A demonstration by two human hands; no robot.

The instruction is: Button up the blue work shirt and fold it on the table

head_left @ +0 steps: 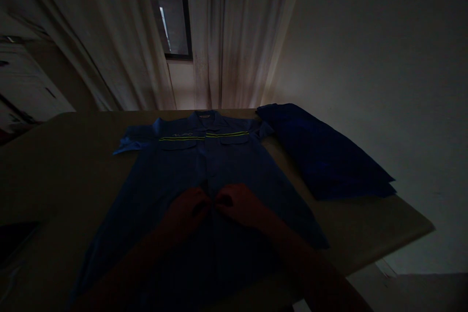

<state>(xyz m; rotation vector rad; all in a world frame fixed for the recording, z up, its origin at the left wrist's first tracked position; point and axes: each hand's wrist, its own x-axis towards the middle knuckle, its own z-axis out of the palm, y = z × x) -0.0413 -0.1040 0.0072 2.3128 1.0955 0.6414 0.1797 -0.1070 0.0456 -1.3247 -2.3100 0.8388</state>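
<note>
A dark blue short-sleeved work shirt (183,165) lies spread face up, its collar at the far end. Yellow stripes cross its chest above two flap pockets. Both of my hands meet at the front opening, about halfway down. My left hand (192,207) is closed, thumb and fingers pinching the placket edge. Right beside it, my right hand (237,202) pinches the other side of the placket. The fingertips nearly touch. Dim light hides any button between them.
The shirt rests on a brown-covered table (54,170). Folded dark blue cloth (325,156) lies to the right, close to the wall (383,83). A dark flat object (16,239) is at the left edge. Curtains (241,34) hang behind the table.
</note>
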